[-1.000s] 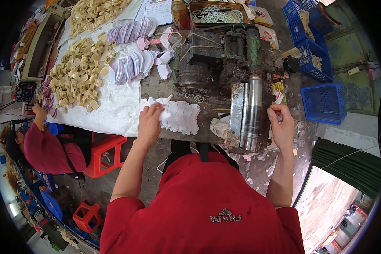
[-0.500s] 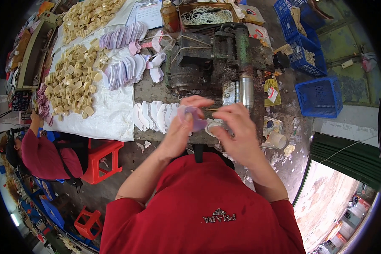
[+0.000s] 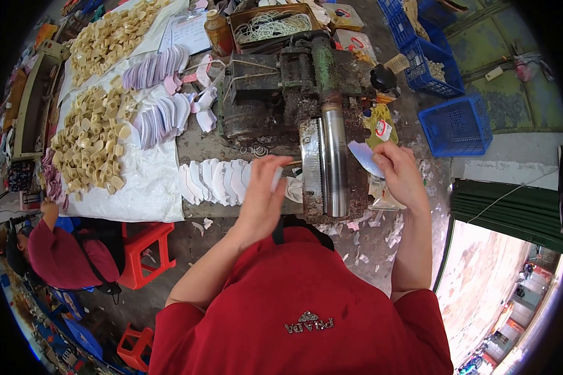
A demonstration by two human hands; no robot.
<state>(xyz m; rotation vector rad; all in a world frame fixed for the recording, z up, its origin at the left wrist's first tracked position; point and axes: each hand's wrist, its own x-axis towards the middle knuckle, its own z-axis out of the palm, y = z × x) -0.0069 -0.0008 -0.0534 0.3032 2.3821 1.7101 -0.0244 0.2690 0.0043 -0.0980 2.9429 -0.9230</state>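
My right hand [image 3: 399, 174] pinches a thin, curved lavender piece [image 3: 364, 157] at its right end, just right of the machine's shiny metal roller [image 3: 334, 165]. To the left of the machine, my left hand [image 3: 260, 197] is closed with a small pale piece [image 3: 277, 179] between thumb and fingers; its kind does not show. A thin brown stick [image 3: 292, 163] appears beside those fingertips. Curved white pieces [image 3: 213, 181] lie in an overlapping row left of my left hand. The dark, greasy machine [image 3: 263, 103] stands beyond my hands.
Fanned stacks of lavender pieces [image 3: 156, 67] and heaps of beige blocks [image 3: 89, 140] lie on white sheeting at left. A box of cords [image 3: 272, 28] and a brown bottle [image 3: 218, 32] stand behind. Blue crates [image 3: 455, 128] are at right. A person [image 3: 72, 253] sits at far left.
My hands have moved apart, the right one going right with the lavender piece. The metal roller now extends farther toward me between them. The whole view has shifted slightly.
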